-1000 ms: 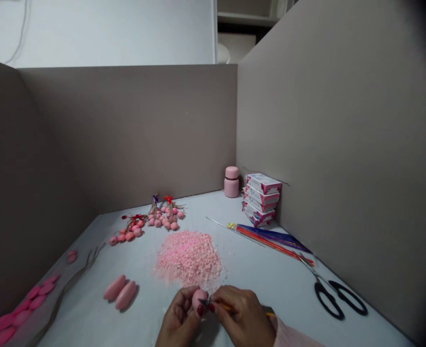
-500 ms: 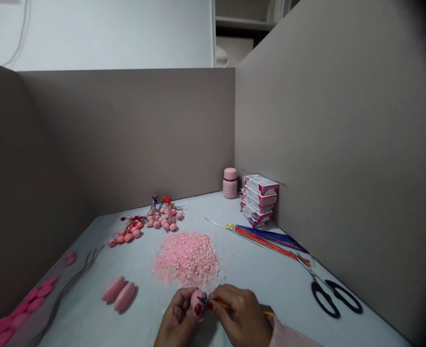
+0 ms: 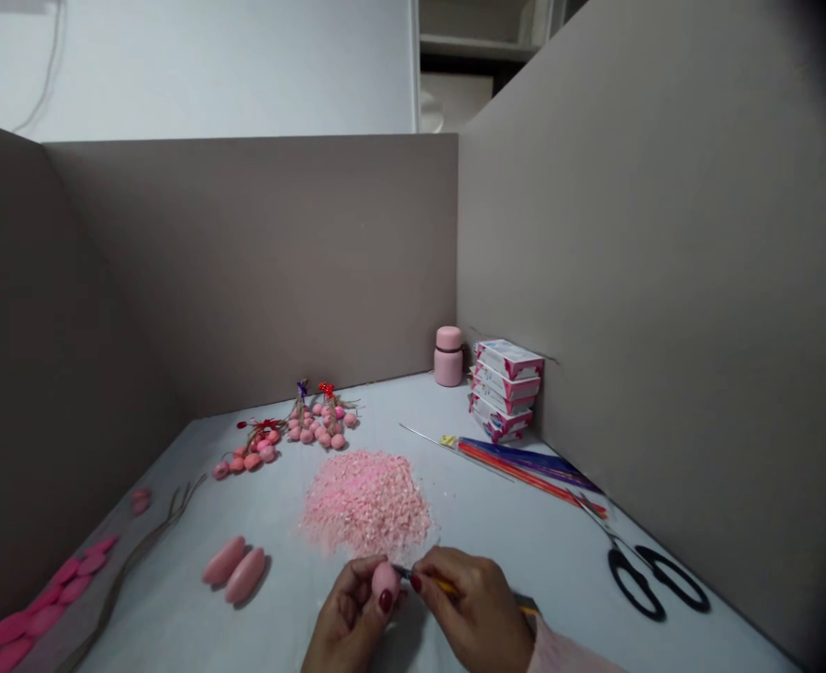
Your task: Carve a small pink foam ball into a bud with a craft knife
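My left hand is closed round a small pink soap ball, thumb pressed against its front. In my right hand is a craft knife with a yellow-orange body, its back end sticking out behind the palm. The knife's dark blade meets the right side of the ball near the top. Just beyond both hands lies a heap of pink soap shavings. Two smooth oval pink soap bars rest left of my left hand.
Bunches of pink balls on strings lie at the back left. Pink oval pieces and brown cords are at far left. Scissors, coloured strips, stacked boxes and a pink flask stand or lie right. Grey partitions enclose the table.
The blade has shifted from across the ball's front to its upper right side. My right hand has moved slightly right. The whole view has shifted a little.
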Demonstrator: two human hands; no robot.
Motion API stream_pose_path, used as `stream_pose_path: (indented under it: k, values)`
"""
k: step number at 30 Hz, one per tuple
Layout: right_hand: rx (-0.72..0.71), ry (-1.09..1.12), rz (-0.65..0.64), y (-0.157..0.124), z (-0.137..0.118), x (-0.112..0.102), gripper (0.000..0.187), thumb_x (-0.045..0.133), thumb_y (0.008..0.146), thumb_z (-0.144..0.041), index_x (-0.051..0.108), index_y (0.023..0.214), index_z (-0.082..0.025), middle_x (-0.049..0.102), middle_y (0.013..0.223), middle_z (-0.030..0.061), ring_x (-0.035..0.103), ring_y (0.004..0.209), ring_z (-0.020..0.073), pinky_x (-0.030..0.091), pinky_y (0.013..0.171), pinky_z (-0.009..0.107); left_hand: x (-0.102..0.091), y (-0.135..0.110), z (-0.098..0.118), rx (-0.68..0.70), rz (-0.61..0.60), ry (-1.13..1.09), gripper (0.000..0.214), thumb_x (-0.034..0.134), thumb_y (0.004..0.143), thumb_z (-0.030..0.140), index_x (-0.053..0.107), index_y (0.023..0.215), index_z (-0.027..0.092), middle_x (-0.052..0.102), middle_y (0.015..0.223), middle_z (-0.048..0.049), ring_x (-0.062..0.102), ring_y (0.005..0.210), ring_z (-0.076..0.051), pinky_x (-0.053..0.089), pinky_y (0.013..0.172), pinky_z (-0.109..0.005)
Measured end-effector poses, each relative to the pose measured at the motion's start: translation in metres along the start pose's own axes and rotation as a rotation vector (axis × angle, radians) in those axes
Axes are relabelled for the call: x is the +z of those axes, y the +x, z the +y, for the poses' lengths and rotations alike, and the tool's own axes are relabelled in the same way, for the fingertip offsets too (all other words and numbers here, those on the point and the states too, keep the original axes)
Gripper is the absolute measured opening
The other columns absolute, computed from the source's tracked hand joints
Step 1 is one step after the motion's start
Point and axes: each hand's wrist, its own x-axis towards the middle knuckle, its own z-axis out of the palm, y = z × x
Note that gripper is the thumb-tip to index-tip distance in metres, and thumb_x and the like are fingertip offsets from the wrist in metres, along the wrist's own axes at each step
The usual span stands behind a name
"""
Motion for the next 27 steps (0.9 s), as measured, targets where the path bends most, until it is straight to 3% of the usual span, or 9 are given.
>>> stream_pose_path:
  k: [8, 17, 27]
  values:
    - [-0.061, 0.052, -0.031, -0.0026, -0.0042, 0.0019, 0.019, 0.046, 0.085, -0.023, 0.060, 0.073, -0.020, 0.065, 0.069, 0.0000, 0.059, 0.062, 0.0124, 0.038, 0.058, 0.020, -0.0001, 0.0010, -0.0027, -0.025, 0.055, -0.037, 0.033, 0.081, 0.055, 0.035, 0.069, 0.080, 0.017, 0.071, 0.077, -0.0065, 0.061, 0.075, -0.019, 0.044, 0.071, -0.029]
    - [-0.068, 0.035, -0.015, -0.0023, -0.0030, 0.0034, 0.018, 0.046, 0.085, -0.023, 0.060, 0.074, -0.020, 0.064, 0.069, 0.0005, 0.059, 0.063, 0.0129, 0.038, 0.058, 0.020, -0.0057, 0.0023, -0.0020, -0.039, -0.074, 0.017, 0.029, 0.074, 0.064, 0.040, 0.067, 0.080, 0.016, 0.068, 0.072, -0.0051, 0.057, 0.073, -0.017, 0.039, 0.070, -0.029]
    - [-0.052, 0.008, -0.013, -0.0017, -0.0040, 0.0038, 0.018, 0.046, 0.085, -0.022, 0.059, 0.073, -0.020, 0.064, 0.068, 0.0001, 0.059, 0.061, 0.0129, 0.037, 0.058, 0.020, -0.0022, 0.0006, 0.0032, -0.030, -0.068, 0.015, 0.029, 0.075, 0.063, 0.040, 0.067, 0.077, 0.016, 0.064, 0.069, -0.0021, 0.051, 0.065, -0.013, 0.038, 0.065, -0.026]
